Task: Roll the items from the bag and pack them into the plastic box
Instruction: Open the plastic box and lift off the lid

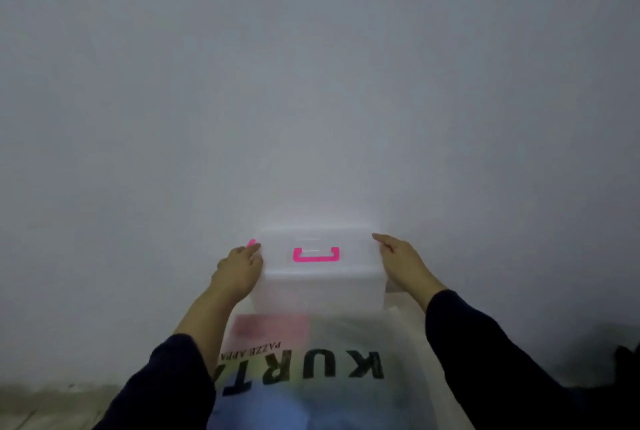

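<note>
A translucent white plastic box [317,286] with its lid on and a pink handle [316,255] on top stands against the pale wall. My left hand [239,272] presses flat on its left side near a pink latch [251,243]. On the opposite side my right hand [403,263] lies with fingers straight along the box's right edge. In front of the box lies a white plastic bag [346,357] printed with large dark letters, with blue and pink fabric showing through it.
A plain pale wall [311,83] fills the view behind the box. A strip of wood-patterned floor [52,405] shows at the bottom left. Something dark [627,360] lies at the right edge.
</note>
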